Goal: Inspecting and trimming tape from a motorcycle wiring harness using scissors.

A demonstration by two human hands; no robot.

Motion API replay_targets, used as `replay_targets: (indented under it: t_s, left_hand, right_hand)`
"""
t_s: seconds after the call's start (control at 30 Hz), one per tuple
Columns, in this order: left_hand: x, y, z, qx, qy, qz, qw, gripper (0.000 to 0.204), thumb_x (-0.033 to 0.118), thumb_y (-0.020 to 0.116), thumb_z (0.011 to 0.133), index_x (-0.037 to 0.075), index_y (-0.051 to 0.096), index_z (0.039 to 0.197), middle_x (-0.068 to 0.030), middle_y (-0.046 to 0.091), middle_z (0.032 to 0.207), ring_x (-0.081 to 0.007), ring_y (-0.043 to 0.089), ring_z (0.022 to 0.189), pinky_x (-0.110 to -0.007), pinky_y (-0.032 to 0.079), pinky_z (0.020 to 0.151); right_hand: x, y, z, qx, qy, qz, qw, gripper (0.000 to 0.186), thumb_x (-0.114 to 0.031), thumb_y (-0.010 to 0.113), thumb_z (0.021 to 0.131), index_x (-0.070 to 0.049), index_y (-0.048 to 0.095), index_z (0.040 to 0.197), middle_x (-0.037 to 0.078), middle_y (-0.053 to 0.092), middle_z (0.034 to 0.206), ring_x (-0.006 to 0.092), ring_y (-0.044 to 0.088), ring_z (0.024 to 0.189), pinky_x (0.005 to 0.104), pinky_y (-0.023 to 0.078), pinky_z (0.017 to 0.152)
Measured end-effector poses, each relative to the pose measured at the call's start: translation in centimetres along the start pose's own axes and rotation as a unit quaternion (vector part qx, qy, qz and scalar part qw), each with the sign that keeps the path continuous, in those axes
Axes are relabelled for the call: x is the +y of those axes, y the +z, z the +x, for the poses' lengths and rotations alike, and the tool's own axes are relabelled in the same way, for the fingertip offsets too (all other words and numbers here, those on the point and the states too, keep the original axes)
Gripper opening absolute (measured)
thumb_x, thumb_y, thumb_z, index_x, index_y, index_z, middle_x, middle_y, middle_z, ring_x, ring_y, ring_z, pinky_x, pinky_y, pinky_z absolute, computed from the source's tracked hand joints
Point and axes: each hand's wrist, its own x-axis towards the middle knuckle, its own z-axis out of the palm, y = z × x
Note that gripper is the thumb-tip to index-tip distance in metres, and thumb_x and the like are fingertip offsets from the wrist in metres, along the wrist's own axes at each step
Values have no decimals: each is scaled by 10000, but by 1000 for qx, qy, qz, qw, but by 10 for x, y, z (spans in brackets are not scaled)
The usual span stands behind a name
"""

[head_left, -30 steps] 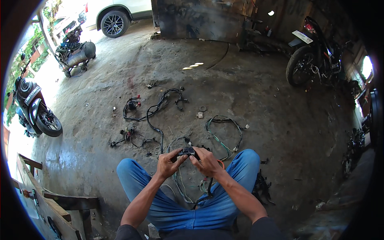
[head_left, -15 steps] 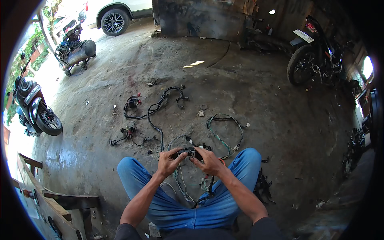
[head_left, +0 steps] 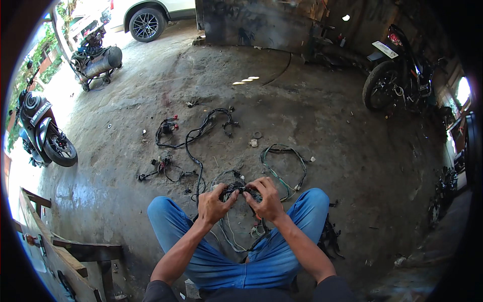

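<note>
Between my knees, my left hand (head_left: 214, 204) and my right hand (head_left: 265, 200) are closed on a black wiring harness (head_left: 234, 188), one on each side of a dark bunched section. Both thumbs press in at its middle; small details there are hidden by the fingers. Loose wires (head_left: 232, 234), pale and dark, hang below the hands toward my lap. A long black-wrapped branch (head_left: 187, 138) stretches away over the floor, ending in dark connectors. Right of my hands lies a loop of green and black wires (head_left: 279, 148) with white plugs.
Connectors with short cables (head_left: 163, 163) lie at left, and a small pale metal part (head_left: 253, 143) lies ahead. A wooden bench (head_left: 60, 246) stands at lower left. Farther off are a scooter (head_left: 45, 128), an air compressor (head_left: 98, 65), a car wheel (head_left: 146, 25) and a motorcycle (head_left: 387, 83).
The dark piece held between my hands has been turned. My right hand has shifted right and slightly up, with its fingers more curled. The floor parts lie as before.
</note>
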Motion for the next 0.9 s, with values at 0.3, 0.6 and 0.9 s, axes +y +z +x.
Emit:
replay_targets:
  t_s: [0.3,0.6,0.9]
  left_hand:
    - [-2,7,-9,2,46,74,996,382,425,753,873,53,681,924,-119,649,604,-272,665,520,-377,481,481]
    - [-4,18,-13,5,67,119,991,367,379,794,845,51,709,984,-96,639,570,-231,653,482,-348,475,463]
    - [-2,21,-14,3,59,105,993,361,441,726,900,93,685,988,-76,637,562,-237,667,492,-356,478,457]
  right_hand:
    - [-6,14,-3,41,70,107,991,263,-97,746,828,1,633,1045,129,652,931,255,669,777,363,534,710]
    - [-12,26,-15,-10,161,61,985,301,-215,664,907,0,608,1110,174,662,1007,351,692,882,443,549,735]
    - [2,37,-20,19,119,62,991,318,-185,634,926,17,586,1167,212,647,1045,421,659,906,467,529,780]
